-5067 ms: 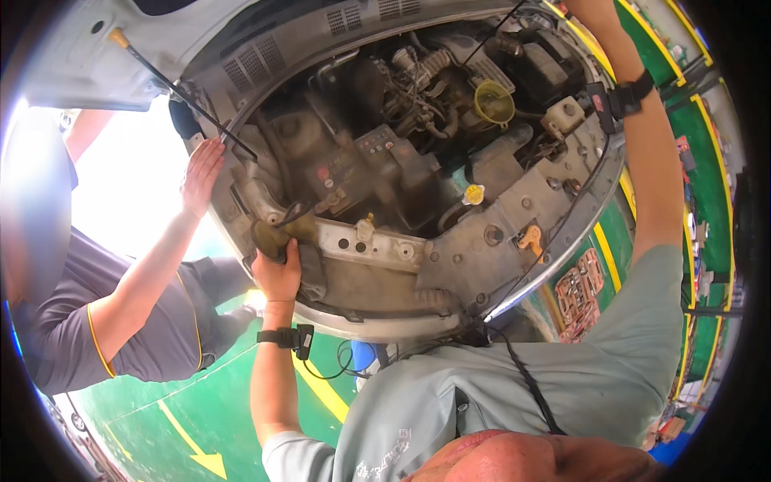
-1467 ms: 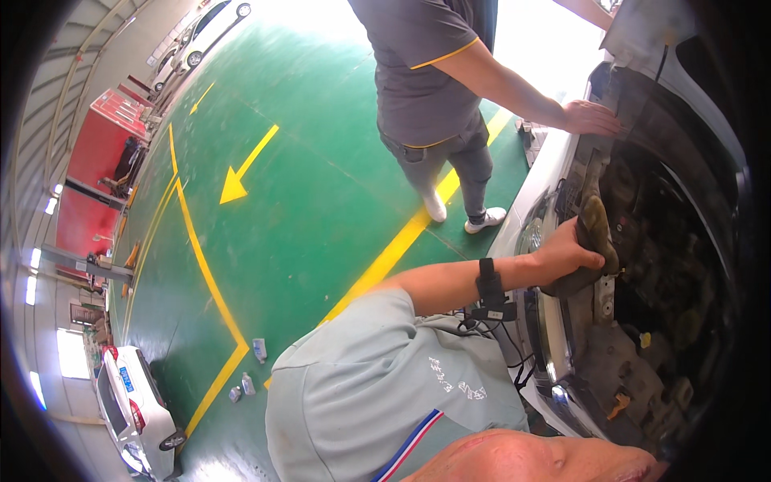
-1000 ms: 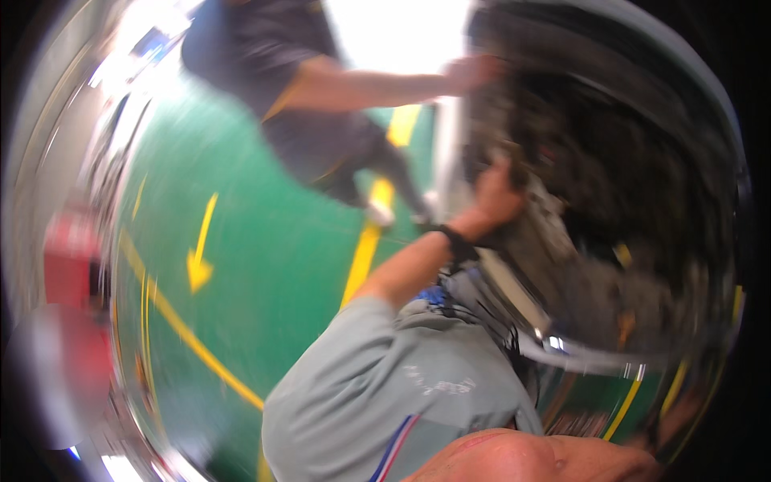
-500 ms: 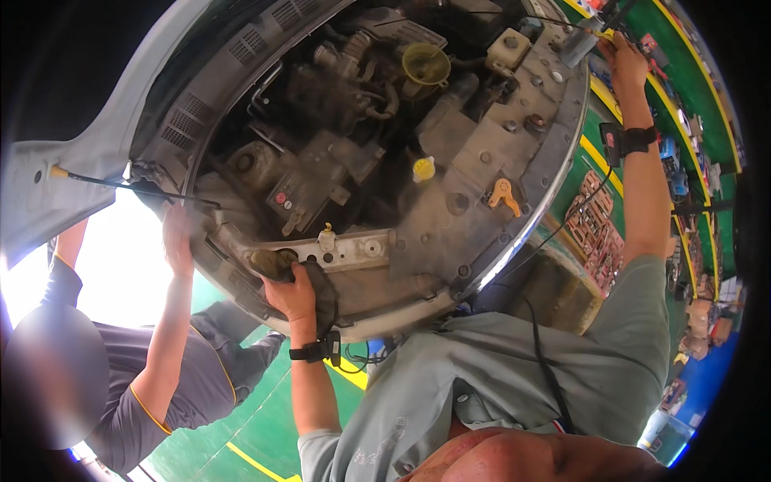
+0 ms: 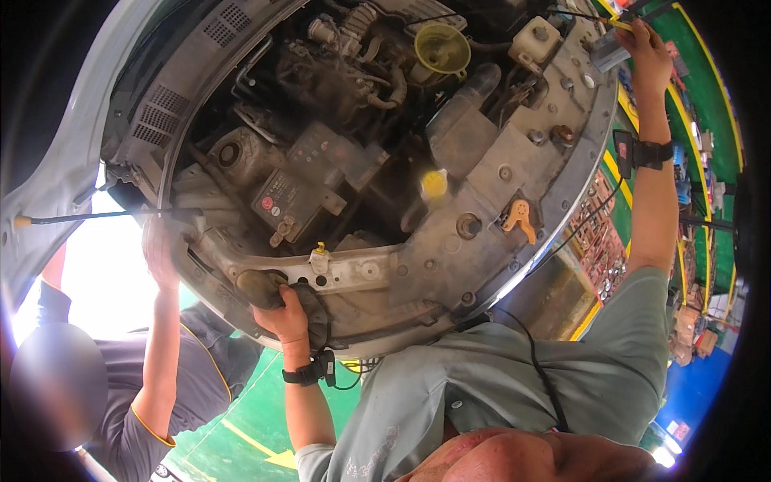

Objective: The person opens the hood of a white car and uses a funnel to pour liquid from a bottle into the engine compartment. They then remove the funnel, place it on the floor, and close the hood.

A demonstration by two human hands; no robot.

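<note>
At the front left of the open engine bay, my left hand (image 5: 283, 317) is closed around a rounded dark olive piece (image 5: 261, 287), its thumb on top. What this piece is I cannot make out. A black ribbed part (image 5: 315, 317) lies just right of that hand, beside the pale metal crossmember (image 5: 369, 271). My right arm is stretched out to the far right. There my right hand (image 5: 652, 68) pinches the yellow end (image 5: 618, 25) of a thin dark rod, next to a grey cylinder (image 5: 609, 53) at the bay's edge.
The bay holds a battery (image 5: 281, 202), a yellow funnel (image 5: 442, 50), a yellow cap (image 5: 434, 185) and an orange clip-like piece (image 5: 520, 218). A co-worker's hand (image 5: 161, 251) is by the left fender, under another thin rod (image 5: 104, 215). Shelves with tools stand right.
The view has shifted, so the engine bay sits lower and farther right. Both my hands keep their grips. More of the olive piece shows above my left thumb.
</note>
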